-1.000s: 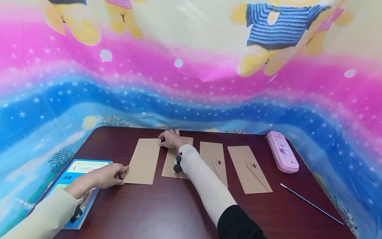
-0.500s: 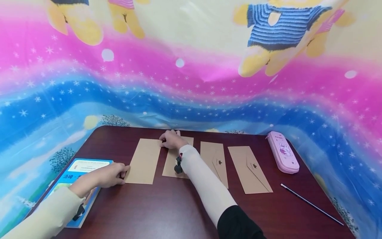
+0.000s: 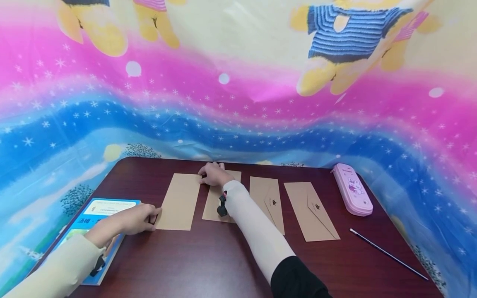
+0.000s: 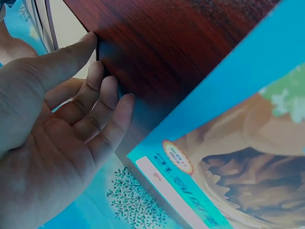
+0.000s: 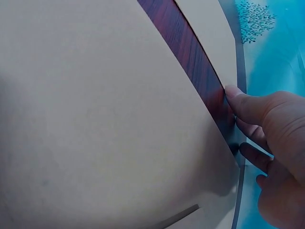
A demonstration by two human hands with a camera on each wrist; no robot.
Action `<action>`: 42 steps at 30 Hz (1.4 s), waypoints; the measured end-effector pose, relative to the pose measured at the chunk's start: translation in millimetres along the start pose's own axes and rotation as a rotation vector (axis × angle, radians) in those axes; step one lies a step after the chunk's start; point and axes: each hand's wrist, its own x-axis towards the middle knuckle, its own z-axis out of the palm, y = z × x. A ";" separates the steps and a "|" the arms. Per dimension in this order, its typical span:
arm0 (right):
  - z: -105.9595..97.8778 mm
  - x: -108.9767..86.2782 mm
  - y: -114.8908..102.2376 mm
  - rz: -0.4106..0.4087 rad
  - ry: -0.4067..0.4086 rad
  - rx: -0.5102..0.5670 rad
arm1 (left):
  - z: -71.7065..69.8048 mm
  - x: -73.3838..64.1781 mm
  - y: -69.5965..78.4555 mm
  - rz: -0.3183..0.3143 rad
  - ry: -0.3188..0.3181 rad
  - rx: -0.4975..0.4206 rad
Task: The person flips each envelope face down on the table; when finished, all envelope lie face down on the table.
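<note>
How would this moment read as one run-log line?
left hand: touches left edge of leftmost brown envelope; right hand: touches its far right corner; two crown-printed envelopes: farther right

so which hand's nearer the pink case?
Right. Right hand: left of the pink case, at the leftmost tan paper's far right corner. Left hand: farther left, at its left edge.

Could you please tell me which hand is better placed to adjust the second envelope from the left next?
Probably the right hand: it reaches over the second envelope. The left hand is farther off, at the left edge of the leftmost envelope.
</note>
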 end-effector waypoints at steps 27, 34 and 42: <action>-55.5 -48.1 63.1 -0.140 0.043 -0.004 | -6.6 40.7 74.8 0.160 0.130 0.272; -70.5 -82.9 105.5 -0.106 0.068 0.002 | 10.3 57.7 94.3 0.266 0.152 0.308; -73.4 -103.8 128.9 -0.060 0.088 0.000 | 27.2 78.1 96.2 0.224 0.210 0.350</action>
